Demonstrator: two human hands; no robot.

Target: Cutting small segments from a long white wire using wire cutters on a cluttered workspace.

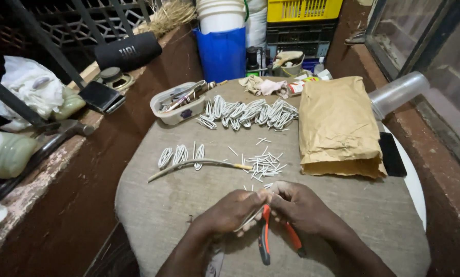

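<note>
My left hand and my right hand meet near the front of a round grey cloth-covered table. Both pinch a short white wire piece between their fingertips. My right hand also holds red-and-black-handled pliers, whose handles hang down toward me. Just beyond my hands lies a scatter of short cut white wire bits. A long pale wire lies to the left of them.
Several bent white wire loops lie mid-left, and a long row of them at the back. A plastic tub of tools, a brown paper bag, a dark phone, a blue bin and a yellow crate surround them.
</note>
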